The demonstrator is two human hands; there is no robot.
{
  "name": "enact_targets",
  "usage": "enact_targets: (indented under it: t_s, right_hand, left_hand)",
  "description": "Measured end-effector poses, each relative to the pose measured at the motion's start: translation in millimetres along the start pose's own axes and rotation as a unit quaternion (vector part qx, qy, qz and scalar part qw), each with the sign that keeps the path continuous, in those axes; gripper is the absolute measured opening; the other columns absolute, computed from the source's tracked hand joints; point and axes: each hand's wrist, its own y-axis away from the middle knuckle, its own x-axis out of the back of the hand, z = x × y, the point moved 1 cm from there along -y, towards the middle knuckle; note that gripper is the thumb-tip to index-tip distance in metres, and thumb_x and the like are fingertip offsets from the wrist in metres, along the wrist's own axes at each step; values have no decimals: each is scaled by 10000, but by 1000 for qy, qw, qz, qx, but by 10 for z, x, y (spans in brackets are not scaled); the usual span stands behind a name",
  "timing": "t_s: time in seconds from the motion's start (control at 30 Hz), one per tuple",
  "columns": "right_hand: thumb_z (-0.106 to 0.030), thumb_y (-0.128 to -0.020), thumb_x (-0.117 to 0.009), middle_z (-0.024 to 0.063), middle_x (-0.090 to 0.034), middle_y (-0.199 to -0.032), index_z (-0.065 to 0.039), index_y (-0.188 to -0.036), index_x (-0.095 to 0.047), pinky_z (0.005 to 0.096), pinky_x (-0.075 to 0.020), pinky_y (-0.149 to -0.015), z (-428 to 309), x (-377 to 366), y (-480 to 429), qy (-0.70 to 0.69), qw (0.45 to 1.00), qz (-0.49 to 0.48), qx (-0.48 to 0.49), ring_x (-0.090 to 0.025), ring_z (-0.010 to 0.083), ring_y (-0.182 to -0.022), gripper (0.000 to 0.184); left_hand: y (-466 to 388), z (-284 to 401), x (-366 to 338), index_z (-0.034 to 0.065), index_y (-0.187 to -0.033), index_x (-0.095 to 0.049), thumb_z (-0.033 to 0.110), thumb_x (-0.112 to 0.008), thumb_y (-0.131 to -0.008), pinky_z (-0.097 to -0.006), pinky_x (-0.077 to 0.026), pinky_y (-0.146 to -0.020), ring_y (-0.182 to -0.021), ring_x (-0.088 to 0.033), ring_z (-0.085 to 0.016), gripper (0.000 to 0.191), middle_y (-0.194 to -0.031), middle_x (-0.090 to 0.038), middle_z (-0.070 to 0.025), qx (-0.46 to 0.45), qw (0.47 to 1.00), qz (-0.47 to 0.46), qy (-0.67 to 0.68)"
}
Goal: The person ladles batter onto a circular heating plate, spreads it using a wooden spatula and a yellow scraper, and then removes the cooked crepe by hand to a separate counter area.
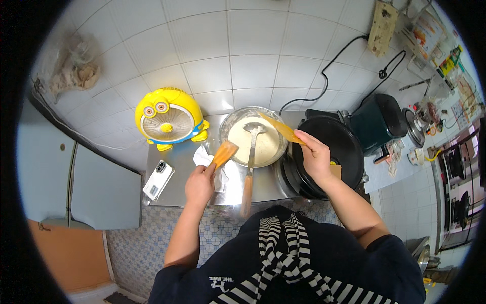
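My left hand (200, 185) grips a short yellow-orange spatula-like tool (224, 152), its wide end tilted up at the left rim of a round bowl (281, 154). In my right hand (316, 156) is a longer, flat yellowish scraper-like tool (281, 127), its far end over the bowl's upper right rim. Pale, creamy batter (262, 148) fills the bowl's lower part. A metal ladle (251, 150) with a wooden handle lies across the bowl, its batter-smeared head inside and its handle reaching past the counter's front edge. White tissue (202, 156) lies beside the bowl, partly behind my left hand.
A yellow cartoon-shaped fan (197, 113) and a white phone (159, 180) occupy the steel counter's left side. At right are a round black pan or griddle (351, 142) and a dark green appliance (374, 123). A black cord (325, 78) hangs along the tiled wall.
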Motion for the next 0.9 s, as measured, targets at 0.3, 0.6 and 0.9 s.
enact_targets:
  t_s: [0.3,0.6,0.9]
  right_hand:
    - [-46,-878,-482,62,-632,-946,-39,-1107,-580,217,-488,-670,8,-57,89,-177,957,20,-231,-582,85,-775,249]
    - [-87,-910,-458,16,-601,-1025,-65,-1133,-554,222,-495,-666,-37,-150,113,-304,887,-9,-346,-582,92,-877,244]
    - [-109,-913,-469,59,-604,-1051,-61,-1171,-504,261,-495,-692,-80,-253,217,-357,847,-17,-395,-606,171,-891,265]
  left_hand:
    - [85,9,-18,143,-1056,-619,139,-606,-778,-358,-471,-615,-706,-578,-267,278,-800,-573,-81,-19,996,85,24]
    - [90,-292,-41,97,-1084,-603,116,-622,-762,-352,-470,-673,-764,-579,-278,323,-858,-611,-100,25,991,58,114]
    - [2,-834,-326,56,-1110,-592,62,-678,-714,-313,-421,-817,-885,-526,-238,405,-969,-629,-102,38,979,71,188]
